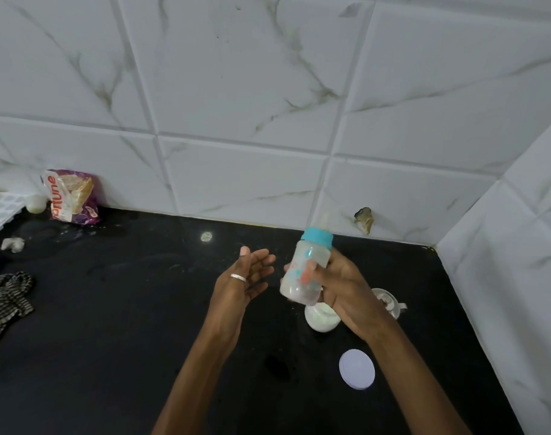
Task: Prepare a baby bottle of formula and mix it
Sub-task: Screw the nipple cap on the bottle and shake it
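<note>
A clear baby bottle (308, 265) with a teal collar and a pale teat is held above the black counter (111, 309), tilted slightly, with whitish contents inside. My right hand (346, 290) grips it around the body from the right. My left hand (246, 274) hovers just left of the bottle, palm facing it, fingers spread, a ring on one finger, holding nothing. Below the bottle stands an open white jar (321, 318) of powder, partly hidden by my right hand. Its round white lid (357, 368) lies flat on the counter nearer to me.
A small white cup-like item (388, 301) sits right of the jar. At the back left are a purple food packet (73, 196), a white tray (1, 211) and a small white object (36, 203). A checked cloth (4, 299) lies at the left edge. Tiled walls close the back and right.
</note>
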`<action>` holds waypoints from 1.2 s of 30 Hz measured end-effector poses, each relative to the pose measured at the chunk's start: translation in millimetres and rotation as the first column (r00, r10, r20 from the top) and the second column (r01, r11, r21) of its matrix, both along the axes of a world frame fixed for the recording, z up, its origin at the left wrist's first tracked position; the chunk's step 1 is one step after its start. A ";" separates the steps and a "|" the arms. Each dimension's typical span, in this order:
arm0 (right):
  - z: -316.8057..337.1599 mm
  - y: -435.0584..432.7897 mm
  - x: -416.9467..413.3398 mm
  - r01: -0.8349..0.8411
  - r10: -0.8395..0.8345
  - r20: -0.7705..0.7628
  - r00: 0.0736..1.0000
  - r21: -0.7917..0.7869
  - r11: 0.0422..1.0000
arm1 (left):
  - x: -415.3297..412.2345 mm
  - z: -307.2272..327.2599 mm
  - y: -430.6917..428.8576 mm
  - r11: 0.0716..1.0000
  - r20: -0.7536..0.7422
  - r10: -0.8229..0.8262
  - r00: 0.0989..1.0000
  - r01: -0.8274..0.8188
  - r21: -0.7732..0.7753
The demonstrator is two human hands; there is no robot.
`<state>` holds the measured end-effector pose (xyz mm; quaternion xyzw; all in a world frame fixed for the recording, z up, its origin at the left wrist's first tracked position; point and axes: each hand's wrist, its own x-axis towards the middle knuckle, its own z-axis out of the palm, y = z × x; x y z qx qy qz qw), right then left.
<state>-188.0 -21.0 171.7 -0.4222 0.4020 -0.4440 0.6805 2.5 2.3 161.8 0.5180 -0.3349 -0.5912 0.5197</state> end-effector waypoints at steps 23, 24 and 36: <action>-1.5 -9.4 6.6 0.140 -0.141 0.211 0.967 0.021 0.990 | 2.4 1.3 -0.6 1.000 0.011 0.015 1.000 -0.015 0.000; -1.6 -7.7 7.1 0.085 -0.084 0.135 0.987 0.004 0.996 | 2.6 1.1 -0.2 1.000 0.009 0.013 1.000 -0.013 0.000; 2.1 -5.1 2.0 0.041 -0.038 0.053 0.998 -0.051 0.998 | 1.6 2.3 1.6 1.000 0.000 0.012 1.000 -0.012 0.004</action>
